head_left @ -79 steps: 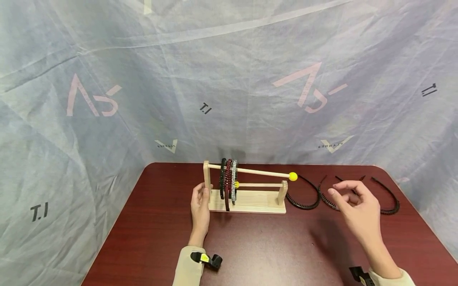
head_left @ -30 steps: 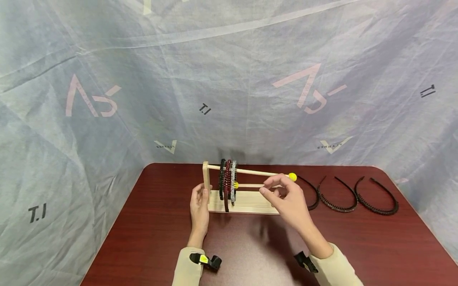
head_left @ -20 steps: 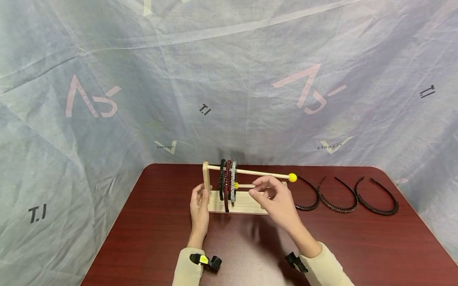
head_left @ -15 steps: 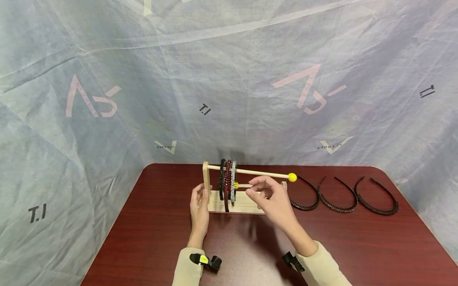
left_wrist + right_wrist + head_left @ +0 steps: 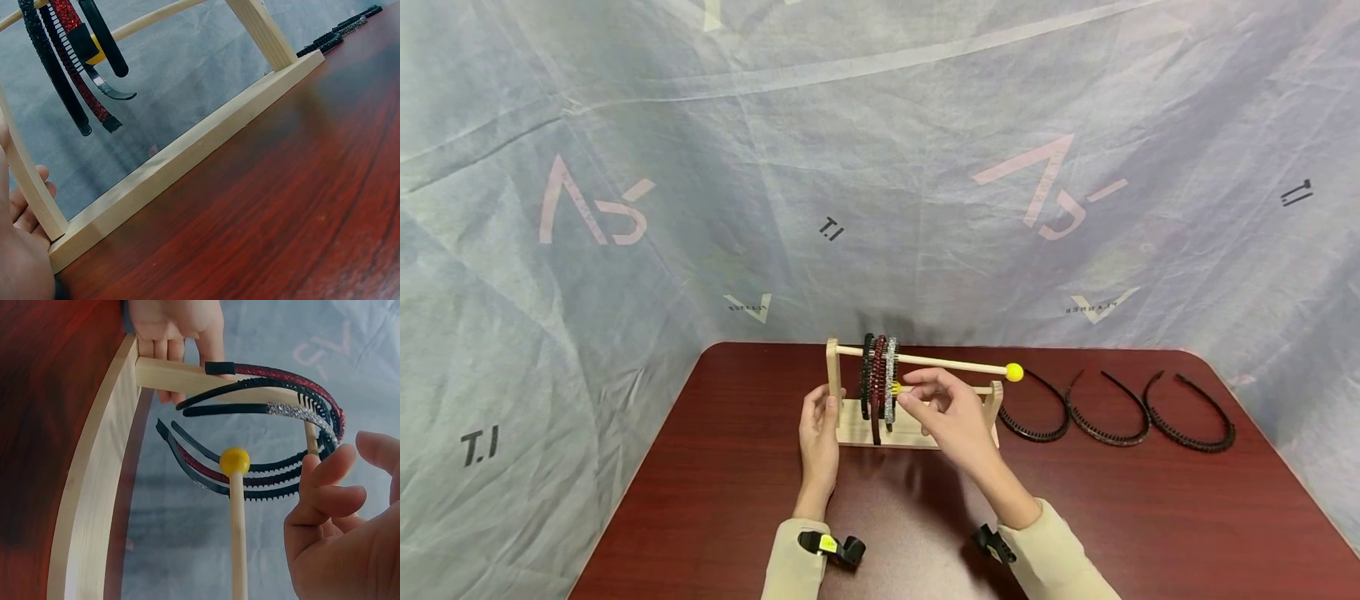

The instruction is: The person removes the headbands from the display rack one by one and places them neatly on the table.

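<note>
near the silver headband, right grip raised, contact unclear.

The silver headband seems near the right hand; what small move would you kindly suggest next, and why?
Probably pinch the silver headband, which hangs nearest the upper yellow ball: the right hand is close beside it, apparently holding nothing.

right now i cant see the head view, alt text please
A person's left hand holds a wooden rack hung with black, red and silver headbands, the right hand close beside them; three dark headbands lie to the right on a table.
</note>
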`<state>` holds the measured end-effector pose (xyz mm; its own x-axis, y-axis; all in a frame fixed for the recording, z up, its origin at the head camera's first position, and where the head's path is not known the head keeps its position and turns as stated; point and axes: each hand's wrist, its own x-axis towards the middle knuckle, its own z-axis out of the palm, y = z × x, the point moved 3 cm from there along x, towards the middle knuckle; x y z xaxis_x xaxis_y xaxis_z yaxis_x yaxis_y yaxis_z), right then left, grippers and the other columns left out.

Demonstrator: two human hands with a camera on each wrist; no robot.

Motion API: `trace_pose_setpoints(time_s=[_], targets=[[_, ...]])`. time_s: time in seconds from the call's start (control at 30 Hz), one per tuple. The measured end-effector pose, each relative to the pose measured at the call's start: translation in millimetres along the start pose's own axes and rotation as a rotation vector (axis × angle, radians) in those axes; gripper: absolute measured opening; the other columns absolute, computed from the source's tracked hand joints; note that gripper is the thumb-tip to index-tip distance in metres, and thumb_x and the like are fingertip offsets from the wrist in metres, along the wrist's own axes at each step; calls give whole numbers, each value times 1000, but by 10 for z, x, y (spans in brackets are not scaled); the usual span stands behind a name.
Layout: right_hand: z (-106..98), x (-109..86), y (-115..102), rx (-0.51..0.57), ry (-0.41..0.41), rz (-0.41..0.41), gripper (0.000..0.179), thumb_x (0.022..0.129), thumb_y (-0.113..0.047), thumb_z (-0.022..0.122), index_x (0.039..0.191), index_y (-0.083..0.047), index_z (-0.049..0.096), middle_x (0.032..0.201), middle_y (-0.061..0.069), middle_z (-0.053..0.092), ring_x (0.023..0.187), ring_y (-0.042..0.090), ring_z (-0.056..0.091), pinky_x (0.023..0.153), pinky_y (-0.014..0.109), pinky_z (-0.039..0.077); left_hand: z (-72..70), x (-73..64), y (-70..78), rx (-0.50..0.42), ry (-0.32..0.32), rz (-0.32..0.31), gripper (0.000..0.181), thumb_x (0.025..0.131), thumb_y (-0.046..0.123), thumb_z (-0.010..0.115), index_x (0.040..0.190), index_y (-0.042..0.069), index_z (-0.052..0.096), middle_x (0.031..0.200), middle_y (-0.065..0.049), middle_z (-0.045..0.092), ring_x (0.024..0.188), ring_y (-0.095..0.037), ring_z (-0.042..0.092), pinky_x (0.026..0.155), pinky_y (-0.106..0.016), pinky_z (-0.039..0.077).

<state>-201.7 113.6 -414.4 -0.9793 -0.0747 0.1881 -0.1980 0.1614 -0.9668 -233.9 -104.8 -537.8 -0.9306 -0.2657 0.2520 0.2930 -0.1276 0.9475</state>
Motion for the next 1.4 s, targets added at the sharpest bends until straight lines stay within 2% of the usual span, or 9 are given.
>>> trace_pose_setpoints(time_s=[0.3,0.5,0.83,0.93,1.17,1.4], targets=[[119,49,0,26,-8,41,28,98,-12,85,125,-5,77,98,8,76,59,13,58,54,23,43,8,26,-23,14,4,2,32,120,14,51,148,0,57,145,-36,64,141,-33,62,112,-27,43],[172,73,29,38,0,62,28,100,-9,83,126,0,76,100,11,78,58,14,61,58,25,48,12,13,-15,24,7,-16,32,120,14,52,148,1,57,145,-33,66,139,-25,63,112,-27,43],[226,104,45,100,-23,80,29,99,-3,81,125,6,72,102,13,75,60,19,62,60,24,52,14,-5,-4,17,5,4,32,119,12,51,148,-2,56,144,-36,65,135,-17,64,108,-27,44],[220,109,55,103,-24,66,26,99,-2,80,123,7,72,101,13,75,60,19,61,59,24,52,11,1,-13,16,4,8,32,120,13,51,148,-2,56,144,-37,65,136,-21,64,109,-26,44],[186,125,57,120,-32,56,23,100,0,79,119,8,71,99,9,74,60,10,59,61,25,55,-5,12,-40,12,-1,11,33,120,13,50,148,-2,56,144,-35,65,142,-38,60,110,-26,44],[132,138,39,130,-26,58,21,100,2,77,118,10,70,97,7,71,59,10,60,62,25,54,-13,14,-37,-2,-7,8,33,120,13,50,149,-1,56,145,-35,65,142,-36,60,111,-27,43]])
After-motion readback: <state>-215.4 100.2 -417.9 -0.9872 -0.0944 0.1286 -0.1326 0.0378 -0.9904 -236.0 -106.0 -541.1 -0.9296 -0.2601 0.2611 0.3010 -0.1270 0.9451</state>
